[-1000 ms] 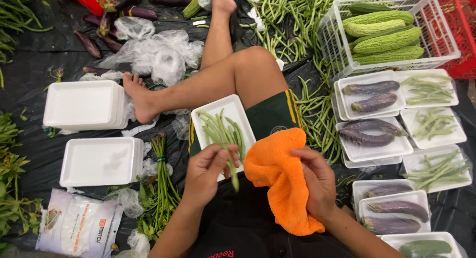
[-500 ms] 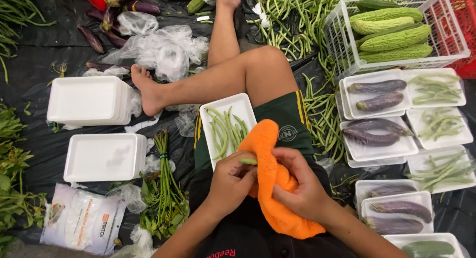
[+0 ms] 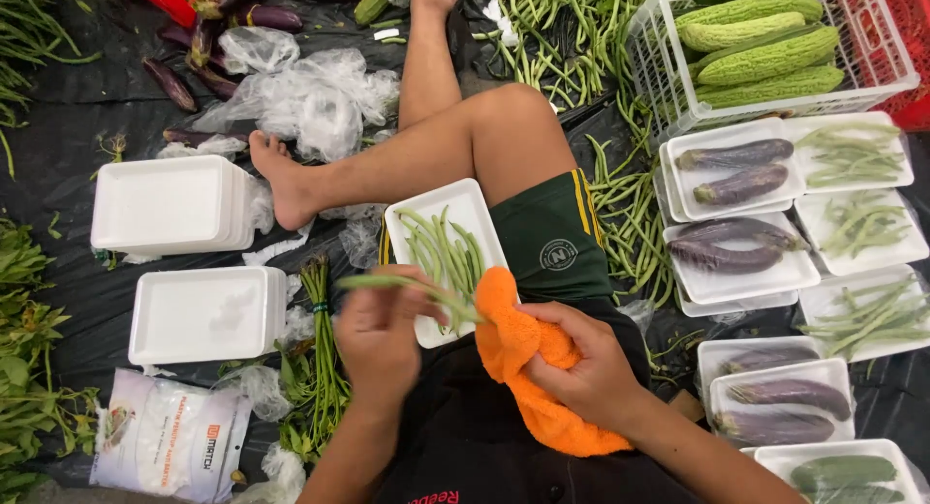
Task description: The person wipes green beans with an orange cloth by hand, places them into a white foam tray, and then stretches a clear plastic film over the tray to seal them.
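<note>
Sheet: black plastic over the floor, carrying everything; the person sits on it, one bare leg stretched out.
Crate: white wire basket at upper right, holding ridged green gourds.
Filled trays: white foam trays at right, some with purple eggplants, some with green beans, lying edge to edge.
Empty trays: two white stacks at left, one above the other, well apart from the hands.
Loose beans: a heap at the top, trailing down beside the thigh.
Lap tray: a white foam tray against the thigh, holding a layer of beans lying lengthwise.
Cloth: orange, soft and limp, bunched in the lap just beside the lap tray.
Right hand: grip closed around the cloth, fingers curled into its folds.
Left hand: blurred with motion; grip pinched together on the bean near one end.
Bean: a long green pod held across the lower edge of the lap tray, its far end touching the cloth.
Handling: I judge the bean light, slim and fairly stiff, yet likely to snap if bent hard. It is best pinched near an end, or supported mid-length. The cloth weighs almost nothing, drapes, and can be grabbed anywhere.
</note>
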